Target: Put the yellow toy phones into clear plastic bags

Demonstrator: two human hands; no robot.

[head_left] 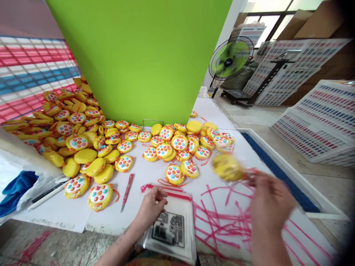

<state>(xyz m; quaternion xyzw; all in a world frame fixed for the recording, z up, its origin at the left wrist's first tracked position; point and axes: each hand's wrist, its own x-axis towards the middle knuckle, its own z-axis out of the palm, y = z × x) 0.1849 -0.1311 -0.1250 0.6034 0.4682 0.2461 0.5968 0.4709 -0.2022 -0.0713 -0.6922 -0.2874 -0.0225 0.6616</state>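
My left hand (154,202) is over a stack of clear plastic bags (188,225) with a pink strip along the top and black print, its fingers pinched at the upper edge. My right hand (270,199), smeared by motion, grips a yellow animal-shaped toy (227,167) by its reddish cord and holds it above the table. Similar toys (179,142) with white faces and coloured round buttons lie just beyond both hands. Left of the bags lies a red-handled cutter knife (128,190).
A large heap of toys (77,118) covers the left side, before a green board (138,55). Loose pink strips (216,218) are strewn under my right hand. Pens (47,197) and a blue cloth (19,190) lie left. A fan (231,59) and plastic crates (318,122) stand right.
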